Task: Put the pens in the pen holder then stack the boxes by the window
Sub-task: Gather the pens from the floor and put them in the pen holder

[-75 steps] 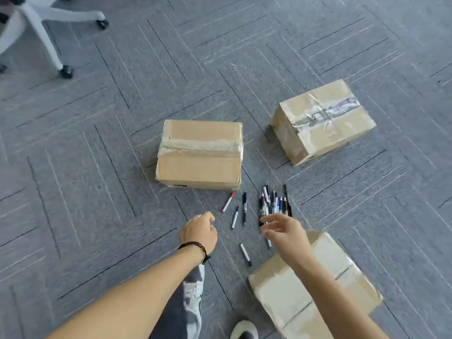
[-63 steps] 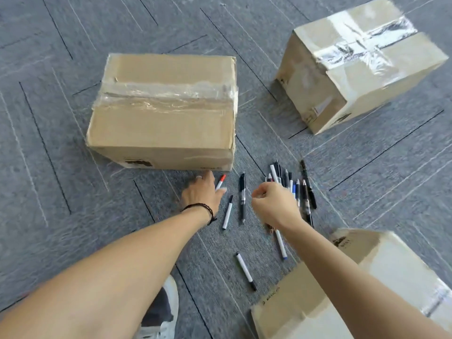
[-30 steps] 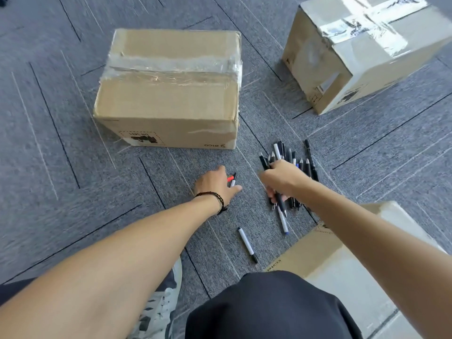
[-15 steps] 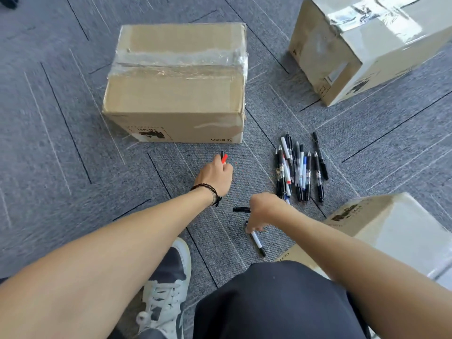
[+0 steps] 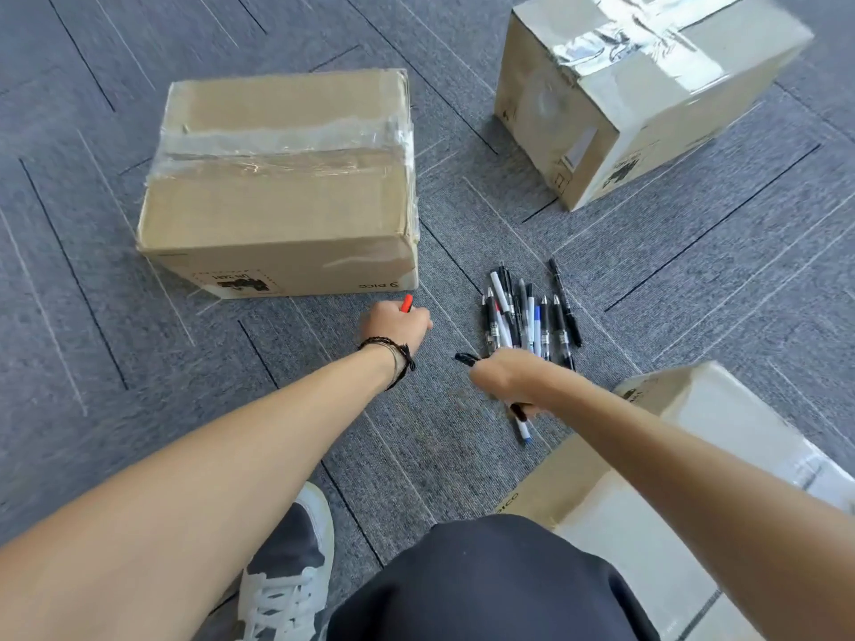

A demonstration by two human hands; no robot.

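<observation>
Several pens (image 5: 529,316) lie in a bunch on the grey carpet between three taped cardboard boxes. My left hand (image 5: 393,327) is closed around a red-capped pen (image 5: 406,303), just in front of the left box (image 5: 282,182). My right hand (image 5: 504,378) grips a black pen whose tip (image 5: 465,358) sticks out to the left, and it covers the near ends of the bunch. A white pen with a blue tip (image 5: 522,425) pokes out below that hand. No pen holder is in view.
A second box (image 5: 647,94) stands at the back right and a third box (image 5: 671,478) sits close at the lower right. My knee in dark cloth (image 5: 486,580) and a white shoe (image 5: 287,576) fill the bottom of the view.
Both hands came down to the loose pens. My left hand closed on the red-capped pen and kept it; my right hand picked up a black pen and shifted right toward the bunch.
</observation>
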